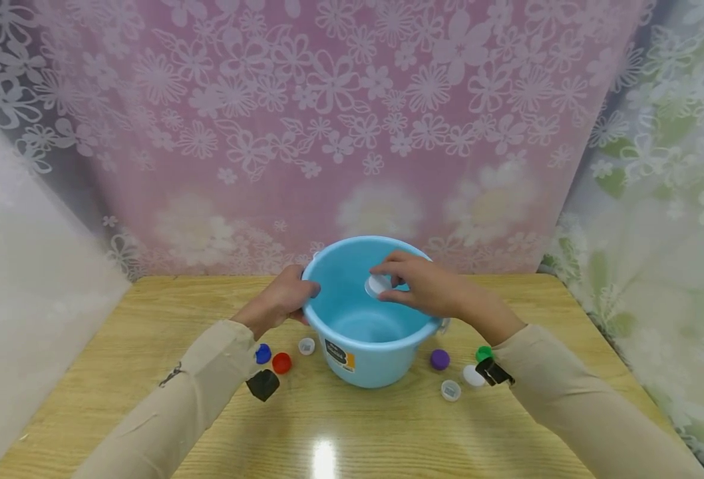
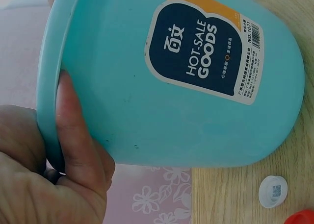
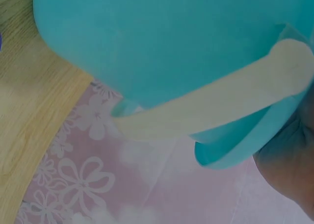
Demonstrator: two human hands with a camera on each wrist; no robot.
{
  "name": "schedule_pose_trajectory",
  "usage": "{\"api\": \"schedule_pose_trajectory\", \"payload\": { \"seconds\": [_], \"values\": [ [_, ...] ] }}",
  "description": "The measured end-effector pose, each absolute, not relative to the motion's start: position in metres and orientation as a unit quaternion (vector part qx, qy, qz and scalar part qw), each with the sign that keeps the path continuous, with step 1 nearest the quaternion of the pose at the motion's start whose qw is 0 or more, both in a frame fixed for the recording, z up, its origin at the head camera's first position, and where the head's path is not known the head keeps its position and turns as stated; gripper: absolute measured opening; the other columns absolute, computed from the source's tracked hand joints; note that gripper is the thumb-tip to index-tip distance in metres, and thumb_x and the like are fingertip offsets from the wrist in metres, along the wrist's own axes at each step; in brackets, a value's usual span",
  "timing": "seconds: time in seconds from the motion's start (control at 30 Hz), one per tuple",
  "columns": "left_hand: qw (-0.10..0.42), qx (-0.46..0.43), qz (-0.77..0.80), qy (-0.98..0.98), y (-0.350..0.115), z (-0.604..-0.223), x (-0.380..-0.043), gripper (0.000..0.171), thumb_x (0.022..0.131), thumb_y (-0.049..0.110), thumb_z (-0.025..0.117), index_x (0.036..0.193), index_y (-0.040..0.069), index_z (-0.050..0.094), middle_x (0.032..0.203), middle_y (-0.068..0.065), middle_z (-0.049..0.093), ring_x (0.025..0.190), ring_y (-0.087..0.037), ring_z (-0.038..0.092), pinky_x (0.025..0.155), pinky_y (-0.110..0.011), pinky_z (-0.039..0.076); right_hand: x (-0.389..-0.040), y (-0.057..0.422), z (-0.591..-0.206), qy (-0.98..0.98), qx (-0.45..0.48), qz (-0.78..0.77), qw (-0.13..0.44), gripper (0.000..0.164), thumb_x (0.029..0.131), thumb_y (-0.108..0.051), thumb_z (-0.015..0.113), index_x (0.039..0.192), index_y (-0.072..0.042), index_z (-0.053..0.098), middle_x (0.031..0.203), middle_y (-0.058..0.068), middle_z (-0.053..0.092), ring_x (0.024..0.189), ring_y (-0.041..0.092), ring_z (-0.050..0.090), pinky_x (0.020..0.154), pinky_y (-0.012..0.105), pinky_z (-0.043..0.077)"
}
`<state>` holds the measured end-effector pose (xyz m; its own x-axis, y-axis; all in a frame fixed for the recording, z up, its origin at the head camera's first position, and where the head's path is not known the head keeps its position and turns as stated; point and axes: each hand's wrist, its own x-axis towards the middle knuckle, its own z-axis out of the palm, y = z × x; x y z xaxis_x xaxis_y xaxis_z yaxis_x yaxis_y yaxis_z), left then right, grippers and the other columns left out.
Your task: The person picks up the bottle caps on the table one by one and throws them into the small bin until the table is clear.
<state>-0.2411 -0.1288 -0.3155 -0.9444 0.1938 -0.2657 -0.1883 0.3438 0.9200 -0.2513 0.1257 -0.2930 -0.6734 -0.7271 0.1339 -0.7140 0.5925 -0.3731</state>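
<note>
A light blue plastic bucket (image 1: 382, 366) stands on the wooden table with its mouth towards me. My left hand (image 1: 286, 295) grips its rim on the left, the thumb over the inner side and fingers outside. In the mouth of the bucket, my right hand (image 1: 420, 285) pinches a white bottle cap (image 1: 378, 286) between thumb and fingers. The left wrist view shows the bucket's label (image 2: 201, 50) up close. From the right wrist, the bucket's white handle (image 3: 206, 99) is visible, while the cap is hidden behind the wall.
Left of the bucket lie a blue cap (image 1: 263, 353), a red cap (image 1: 281, 362) and a small white cap (image 1: 307, 346). To its right are a purple cap (image 1: 440, 360), a clear-white cap (image 1: 450, 390), a white cap (image 1: 473, 376) and a green cap (image 1: 483, 353). Floral curtains (image 1: 364, 133) hang behind.
</note>
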Motion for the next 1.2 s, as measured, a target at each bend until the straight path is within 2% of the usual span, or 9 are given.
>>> {"api": "schedule_pose_trajectory", "payload": {
  "seconds": [0.23,0.43,0.57,0.8,0.93,1.2],
  "values": [
    [0.163,-0.002,0.57,0.806,-0.1284,-0.3166,-0.2407,0.044,0.094,0.002,0.045,0.136,-0.008,0.037,0.11,-0.03,0.06,0.068,-0.031,0.069,0.055,-0.04,0.058,-0.2502,0.1227,-0.2923,0.899,-0.397,-0.181,0.02,0.044,0.09,-0.025,0.067,0.128,-0.006,0.059,0.112,0.004,0.056,0.088,0.013,0.054,0.074,0.028,0.049],
    [0.162,-0.003,0.569,0.806,-0.1266,-0.3157,-0.24,0.045,0.094,0.002,0.045,0.136,-0.008,0.036,0.109,-0.03,0.06,0.072,-0.035,0.069,0.052,-0.038,0.057,-0.2506,0.122,-0.295,0.899,-0.403,-0.169,0.018,0.042,0.09,-0.026,0.067,0.127,-0.006,0.061,0.117,0.007,0.056,0.093,0.016,0.057,0.077,0.029,0.051],
    [0.161,-0.004,0.566,0.808,-0.1269,-0.3158,-0.2405,0.045,0.093,0.002,0.045,0.136,-0.008,0.036,0.109,-0.03,0.06,0.068,-0.031,0.069,0.056,-0.042,0.058,-0.2509,0.122,-0.2969,0.897,-0.412,-0.157,0.018,0.042,0.09,-0.025,0.067,0.126,-0.006,0.061,0.118,0.007,0.056,0.095,0.017,0.057,0.078,0.029,0.051],
    [0.163,-0.009,0.563,0.81,-0.1275,-0.3147,-0.2402,0.044,0.094,0.003,0.045,0.135,-0.009,0.035,0.109,-0.031,0.06,0.075,-0.037,0.069,0.058,-0.043,0.058,-0.2519,0.1221,-0.2989,0.896,-0.418,-0.151,0.018,0.041,0.09,-0.025,0.067,0.125,-0.005,0.062,0.117,0.007,0.057,0.096,0.017,0.059,0.078,0.03,0.052],
    [0.161,-0.012,0.563,0.811,-0.1279,-0.3145,-0.2397,0.043,0.094,0.003,0.045,0.135,-0.009,0.036,0.109,-0.031,0.06,0.07,-0.033,0.069,0.061,-0.045,0.057,-0.2533,0.1217,-0.2999,0.895,-0.418,-0.153,0.021,0.041,0.09,-0.026,0.067,0.125,-0.005,0.062,0.115,0.006,0.057,0.094,0.017,0.059,0.077,0.029,0.052],
    [0.159,-0.013,0.562,0.812,-0.1267,-0.3159,-0.2401,0.043,0.094,0.003,0.046,0.134,-0.009,0.035,0.107,-0.03,0.06,0.065,-0.03,0.069,0.057,-0.042,0.058,-0.2536,0.1228,-0.3014,0.898,-0.409,-0.158,0.02,0.043,0.09,-0.029,0.067,0.126,-0.006,0.062,0.117,0.007,0.057,0.097,0.019,0.06,0.079,0.032,0.052]
  ]
}}
